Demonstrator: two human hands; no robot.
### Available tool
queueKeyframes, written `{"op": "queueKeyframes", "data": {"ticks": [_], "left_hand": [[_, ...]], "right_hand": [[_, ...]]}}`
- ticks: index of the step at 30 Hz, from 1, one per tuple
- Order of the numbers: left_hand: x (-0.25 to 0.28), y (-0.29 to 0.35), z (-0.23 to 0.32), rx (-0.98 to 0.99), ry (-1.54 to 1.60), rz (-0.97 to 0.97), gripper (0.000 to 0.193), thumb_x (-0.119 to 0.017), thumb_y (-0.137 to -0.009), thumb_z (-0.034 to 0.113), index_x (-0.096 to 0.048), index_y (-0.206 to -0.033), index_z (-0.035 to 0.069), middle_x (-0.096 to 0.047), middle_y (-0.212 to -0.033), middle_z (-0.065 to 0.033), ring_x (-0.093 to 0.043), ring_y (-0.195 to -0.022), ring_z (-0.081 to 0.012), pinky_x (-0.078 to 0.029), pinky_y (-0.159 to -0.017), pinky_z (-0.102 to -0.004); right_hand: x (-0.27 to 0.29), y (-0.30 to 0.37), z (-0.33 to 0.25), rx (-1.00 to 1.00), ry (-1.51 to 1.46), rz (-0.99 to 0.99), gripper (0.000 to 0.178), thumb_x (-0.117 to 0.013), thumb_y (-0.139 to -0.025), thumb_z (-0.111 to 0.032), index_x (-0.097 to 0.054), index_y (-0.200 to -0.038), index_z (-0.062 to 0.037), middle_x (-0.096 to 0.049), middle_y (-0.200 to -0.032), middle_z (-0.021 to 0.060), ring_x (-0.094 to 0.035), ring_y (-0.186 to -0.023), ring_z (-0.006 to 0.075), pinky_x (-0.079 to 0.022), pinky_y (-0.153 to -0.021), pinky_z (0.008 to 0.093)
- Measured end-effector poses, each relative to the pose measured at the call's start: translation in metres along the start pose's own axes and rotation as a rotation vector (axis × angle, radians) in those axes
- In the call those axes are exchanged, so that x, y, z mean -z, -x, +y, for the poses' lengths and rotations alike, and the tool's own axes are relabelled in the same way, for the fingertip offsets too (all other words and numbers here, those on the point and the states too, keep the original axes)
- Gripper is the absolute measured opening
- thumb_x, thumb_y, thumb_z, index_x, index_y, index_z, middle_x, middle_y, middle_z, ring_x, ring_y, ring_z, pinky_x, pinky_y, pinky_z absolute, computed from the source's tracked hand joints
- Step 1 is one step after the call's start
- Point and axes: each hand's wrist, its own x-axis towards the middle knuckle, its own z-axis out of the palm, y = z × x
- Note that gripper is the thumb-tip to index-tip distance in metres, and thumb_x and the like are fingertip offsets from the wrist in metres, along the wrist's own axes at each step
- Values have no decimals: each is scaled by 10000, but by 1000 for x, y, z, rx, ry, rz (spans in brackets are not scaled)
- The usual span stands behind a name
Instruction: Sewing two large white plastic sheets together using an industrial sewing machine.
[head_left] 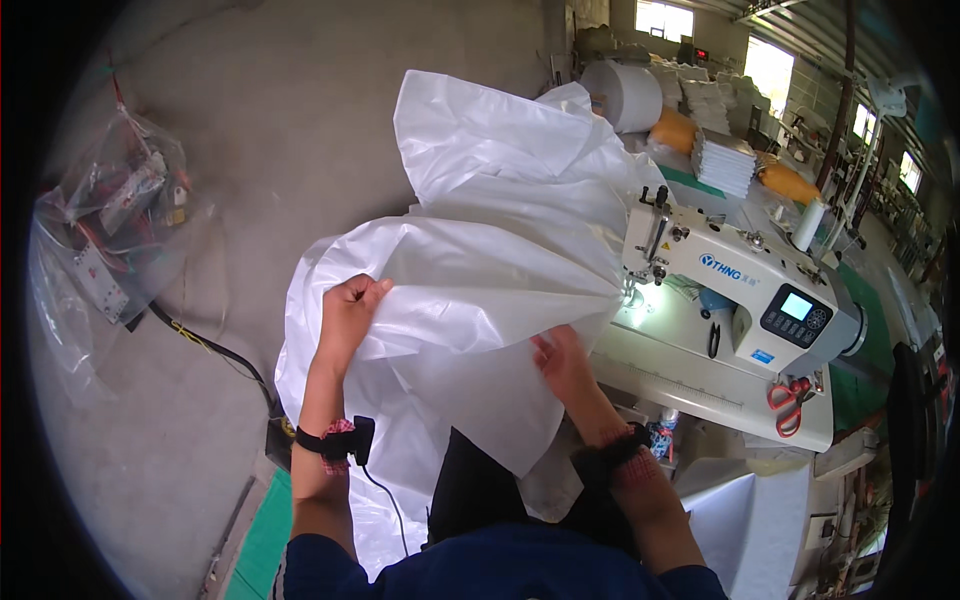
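Note:
A large, shiny white woven-plastic sheet (470,270) hangs in folds in front of me and spreads over my lap. My left hand (350,315) is closed on its folded edge, on the left side. My right hand (565,362) pinches the lower edge of the same fold, nearer the machine; its fingers are slightly blurred. To the right, the sheet gathers up to the needle area of a white sewing machine (740,265), where a lamp shines on the bed. The presser foot is too small to make out clearly.
Red-handled scissors (788,405) and black thread snips (713,340) lie on the machine table (680,385). A white thread cone (808,225) stands behind the machine. Clear plastic and cables (120,210) hang at left. Stacked white sheets (724,163) and a large roll (625,97) are at the back.

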Motion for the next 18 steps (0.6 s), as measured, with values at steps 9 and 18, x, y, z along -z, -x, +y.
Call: {"op": "queueKeyframes", "data": {"ticks": [9, 18], "left_hand": [[-38, 42, 78, -654, -360, -257, 431, -729, -734, 300, -631, -1068, 47, -629, -1047, -114, -587, -952, -308, -457, -852, -409], [-90, 70, 22, -545, -805, -452, 178, -577, -726, 46, -577, -904, 50, -607, -881, -102, -633, -832, -267, -506, -694, -392]], "right_hand": [[-50, 33, 62, -69, 550, -308, 209, -595, -896, -315, -573, -836, -116, -545, -663, 13, -505, -544, 126, -392, -492, 286], [-42, 86, 89, -180, 1065, -533, 264, -566, -908, -243, -542, -1067, -33, -581, -675, 55, -569, -537, 151, -464, -449, 310]]}}
